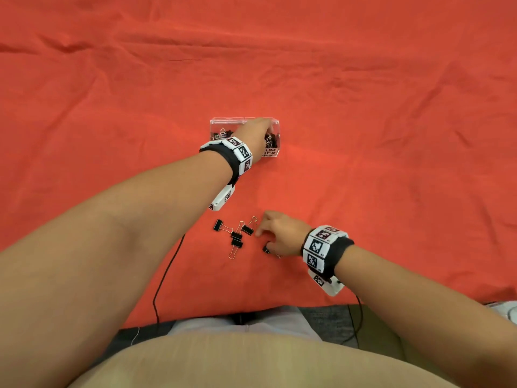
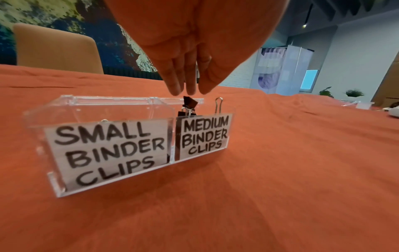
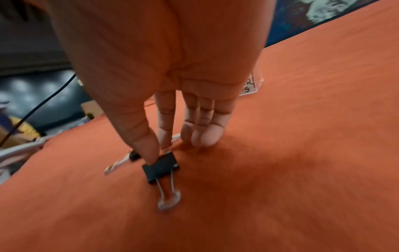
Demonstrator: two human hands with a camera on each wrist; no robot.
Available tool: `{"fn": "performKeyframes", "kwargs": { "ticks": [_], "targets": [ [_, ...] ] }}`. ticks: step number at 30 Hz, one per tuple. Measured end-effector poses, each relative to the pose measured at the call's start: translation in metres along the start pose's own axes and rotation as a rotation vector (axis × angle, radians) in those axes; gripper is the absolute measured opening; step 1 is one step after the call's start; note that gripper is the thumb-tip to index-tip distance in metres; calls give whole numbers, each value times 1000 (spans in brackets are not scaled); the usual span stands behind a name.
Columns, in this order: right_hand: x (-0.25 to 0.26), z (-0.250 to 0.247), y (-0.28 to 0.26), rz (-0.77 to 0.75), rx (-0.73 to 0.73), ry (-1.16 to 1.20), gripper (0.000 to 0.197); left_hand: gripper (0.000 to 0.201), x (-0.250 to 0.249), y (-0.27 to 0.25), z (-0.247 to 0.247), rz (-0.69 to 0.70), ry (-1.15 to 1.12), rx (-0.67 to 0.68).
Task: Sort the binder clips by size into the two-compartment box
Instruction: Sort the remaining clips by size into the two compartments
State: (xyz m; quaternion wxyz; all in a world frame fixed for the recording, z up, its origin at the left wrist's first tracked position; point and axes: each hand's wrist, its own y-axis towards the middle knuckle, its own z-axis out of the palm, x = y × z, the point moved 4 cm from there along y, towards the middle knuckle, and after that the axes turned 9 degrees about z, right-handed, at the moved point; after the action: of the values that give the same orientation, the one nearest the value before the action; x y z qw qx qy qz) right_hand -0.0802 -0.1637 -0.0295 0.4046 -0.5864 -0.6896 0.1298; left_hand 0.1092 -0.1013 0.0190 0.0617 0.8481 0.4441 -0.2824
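both hands: left hand (image 2: 190,51) straight-fingered above box (image 2: 121,109), right hand (image 3: 164,81) seemingly pinching blurred clip (image 3: 161,168)

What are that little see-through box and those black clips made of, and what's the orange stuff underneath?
The box looks like clear, glossy hard plastic, probably acrylic: you see through its walls and the edges glint. The binder clip seems to be black-painted sheet metal with shiny bare wire handles. The orange cloth is matte woven fabric, creased and wrinkled.

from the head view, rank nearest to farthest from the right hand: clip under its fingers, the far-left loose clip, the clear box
Measured from the right hand:
1. Clip under its fingers, touching the hand.
2. Far-left loose clip, to the hand's left on the cloth.
3. Clear box, farther up the table, under the left hand.
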Motion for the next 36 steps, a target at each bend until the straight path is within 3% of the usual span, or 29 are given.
{"fn": "performKeyframes", "kwargs": {
  "ticks": [4, 9, 14, 18, 22, 26, 29, 32, 36],
  "targets": [
    [2, 12, -5, -33, 48, -57, 42, 44, 4, -27, -4, 12, -61, -73],
    [1, 12, -8, -46, -7, -68, 22, 34, 26, -83, 9, -24, -76, -108],
    [-2, 1, -10, 23, -109, 70, 7, 26, 50, -144, 41, -61, -46, 49],
    [-3, -13, -2, 123, -226, 323, 14, 38, 59, -178, 61, -64, -16, 203],
    [13, -13, 12, 79, -236, 301, 29, 45, 62, -191, 69, -45, 19, 236],
    [26, -4, 23, 57, -214, 146, 36, 31, 61, -192, 68, -64, 67, 223],
    [29, 5, 26, 76, -192, 79, 40, 26, 60, -196, 65, -125, 34, 128],
    [27, 8, 24, 97, -232, 85, 32, 25, 53, -197, 63, -215, -76, 8],
    [25, 6, 22, 64, -284, 109, 24, 26, 32, -195, 74, -210, -139, 4]
  ]
}}
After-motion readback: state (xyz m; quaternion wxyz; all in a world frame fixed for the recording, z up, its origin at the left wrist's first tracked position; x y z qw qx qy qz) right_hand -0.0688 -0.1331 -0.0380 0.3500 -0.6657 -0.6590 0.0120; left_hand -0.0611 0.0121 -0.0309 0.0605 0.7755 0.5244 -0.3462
